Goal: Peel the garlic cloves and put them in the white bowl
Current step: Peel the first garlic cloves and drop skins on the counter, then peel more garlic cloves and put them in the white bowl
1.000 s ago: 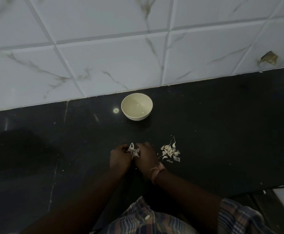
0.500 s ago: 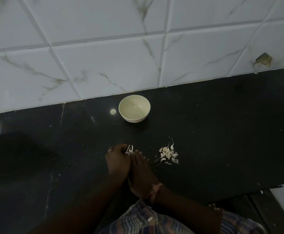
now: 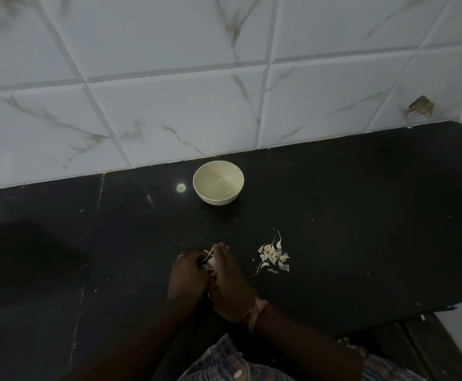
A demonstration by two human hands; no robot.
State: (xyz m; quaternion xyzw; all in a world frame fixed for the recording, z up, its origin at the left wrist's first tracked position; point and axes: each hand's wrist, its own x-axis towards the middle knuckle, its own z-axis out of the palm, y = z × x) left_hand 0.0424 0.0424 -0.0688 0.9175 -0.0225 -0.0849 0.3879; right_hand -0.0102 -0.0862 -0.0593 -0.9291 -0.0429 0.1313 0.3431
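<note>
Near the counter's (image 3: pixel 361 215) front edge, I see my left hand (image 3: pixel 187 276) and right hand (image 3: pixel 228 281) pinching garlic (image 3: pixel 210 261) together. Loose cloves (image 3: pixel 272 257) lie just right; the bowl (image 3: pixel 218 182) sits near the back edge, seemingly empty. Papery skin could make a clove slip and skitter off.

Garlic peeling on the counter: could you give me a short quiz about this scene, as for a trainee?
1. True or false: the white bowl already holds peeled cloves.
2. The pile of garlic cloves lies on which side of the hands: the person's (a) left or (b) right?
3. Fill in: the left hand and right hand together hold a piece of ____.

Key: 1 false, it looks empty; 2 b; 3 garlic.
</note>
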